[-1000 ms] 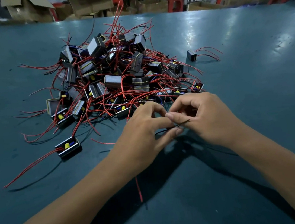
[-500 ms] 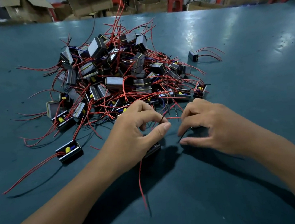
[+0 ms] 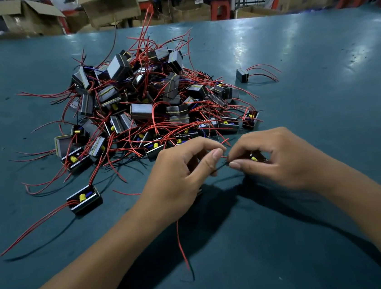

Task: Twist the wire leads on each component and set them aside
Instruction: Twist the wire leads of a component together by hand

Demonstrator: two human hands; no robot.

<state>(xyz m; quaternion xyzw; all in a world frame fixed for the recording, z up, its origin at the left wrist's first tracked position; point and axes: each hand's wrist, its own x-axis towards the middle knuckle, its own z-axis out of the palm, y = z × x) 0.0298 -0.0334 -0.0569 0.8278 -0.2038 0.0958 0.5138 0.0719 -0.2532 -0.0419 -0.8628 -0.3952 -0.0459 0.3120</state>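
Note:
A heap of small black components (image 3: 152, 106) with long red wire leads lies on the teal table (image 3: 311, 111). My left hand (image 3: 179, 181) and my right hand (image 3: 279, 158) meet in front of the heap, each pinching the thin leads (image 3: 224, 157) between thumb and forefinger. A component with a yellow part (image 3: 254, 159) shows under my right hand's curled fingers. One red lead (image 3: 181, 247) hangs from under my left hand toward me.
One component (image 3: 84, 199) lies alone at the near left with long red leads. Another single component (image 3: 242, 75) sits to the right of the heap. Cardboard boxes (image 3: 107, 4) and red stools (image 3: 220, 9) stand beyond the table's far edge.
My hands came apart half a second ago and have closed together again, now pinching the leads between fingertips. The yellow-marked component has come into view under my right hand.

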